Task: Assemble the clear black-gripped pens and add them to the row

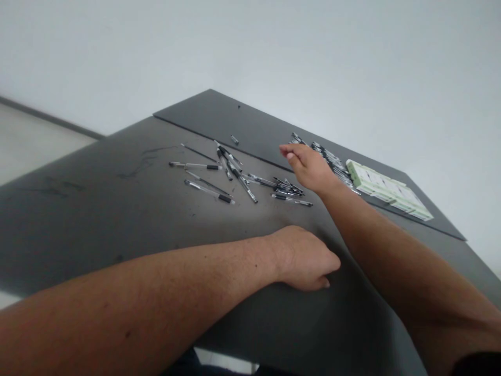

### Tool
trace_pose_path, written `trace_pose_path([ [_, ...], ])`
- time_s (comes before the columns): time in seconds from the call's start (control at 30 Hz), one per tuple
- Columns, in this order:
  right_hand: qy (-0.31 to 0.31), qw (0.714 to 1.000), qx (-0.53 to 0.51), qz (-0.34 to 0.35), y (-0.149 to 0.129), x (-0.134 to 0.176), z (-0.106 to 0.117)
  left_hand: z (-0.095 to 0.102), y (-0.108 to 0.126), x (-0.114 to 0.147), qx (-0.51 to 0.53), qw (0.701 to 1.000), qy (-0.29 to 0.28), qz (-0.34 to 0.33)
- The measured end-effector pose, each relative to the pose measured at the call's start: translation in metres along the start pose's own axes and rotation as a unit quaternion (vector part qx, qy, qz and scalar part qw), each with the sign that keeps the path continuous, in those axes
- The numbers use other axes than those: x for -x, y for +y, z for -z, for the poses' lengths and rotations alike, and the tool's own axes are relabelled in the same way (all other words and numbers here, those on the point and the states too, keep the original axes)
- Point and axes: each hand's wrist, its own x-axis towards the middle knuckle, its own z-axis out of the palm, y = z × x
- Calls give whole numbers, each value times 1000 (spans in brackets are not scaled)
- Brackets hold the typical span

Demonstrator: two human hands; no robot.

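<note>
My left hand point(307, 258) is closed, low over the near part of the dark table point(188, 224). Its fingers curl down and away from me, so whatever they may hold is hidden. Farther off, my right hand point(307, 164) has its fingers stretched out to the left with the thumb close beneath them, and I see nothing in it. Left of that hand lie several loose clear pens with black grips point(209, 191) and a small heap of black pen parts point(288, 187). Behind it, partly covered, is a row of clear-and-black pens point(326, 156).
Pale green-and-white boxes point(387, 187) stand in a row at the right, beyond my right forearm. A small clear pen piece point(234, 139) lies near the seam between two tabletops. Dark smudges point(50, 189) mark the left side. A white wall point(250, 52) rises behind.
</note>
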Motion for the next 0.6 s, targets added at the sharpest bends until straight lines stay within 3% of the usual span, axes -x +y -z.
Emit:
trace_pose_path([
  [0.17,-86,995,42,30,-2,-69,-34,0,-1,1,-1,1000,5,-13],
  [0.37,-165,980,83,68,-33,-136,-77,0,-1,3,17,1000,8,-9],
  [0.5,-203,967,140,65,-50,-150,-85,1,-1,3,24,998,38,-40],
  [0.6,-196,966,158,59,-51,-138,-78,4,-1,3,17,999,21,-43],
])
